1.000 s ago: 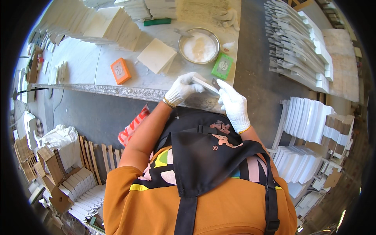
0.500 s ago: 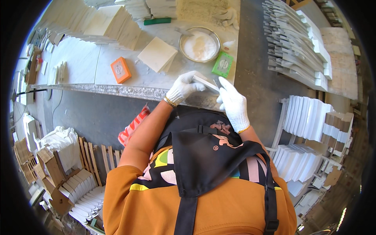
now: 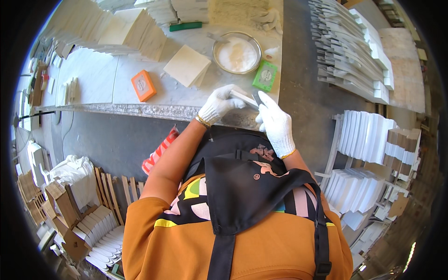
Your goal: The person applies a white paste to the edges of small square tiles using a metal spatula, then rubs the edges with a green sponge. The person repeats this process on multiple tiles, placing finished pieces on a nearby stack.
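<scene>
While the person leans over the near edge of the tabletop [image 3: 93,79], both gloved hands are bunched up around one small pale tile piece [image 3: 243,98]. The left hand [image 3: 218,105] has its fingers clamped on the left end of that piece, holding it just above the tabletop edge. The right hand [image 3: 275,123] sits right against the other end, fingers mostly together with the index stretched up alongside a thin dark tool [image 3: 256,99]; can't tell how tightly it grips. Just past the hands there's a round metal bowl [image 3: 237,52] of white powder, a green sponge block [image 3: 265,76] beside it, a square tile stack [image 3: 187,66] and an orange block [image 3: 143,85] further left.
</scene>
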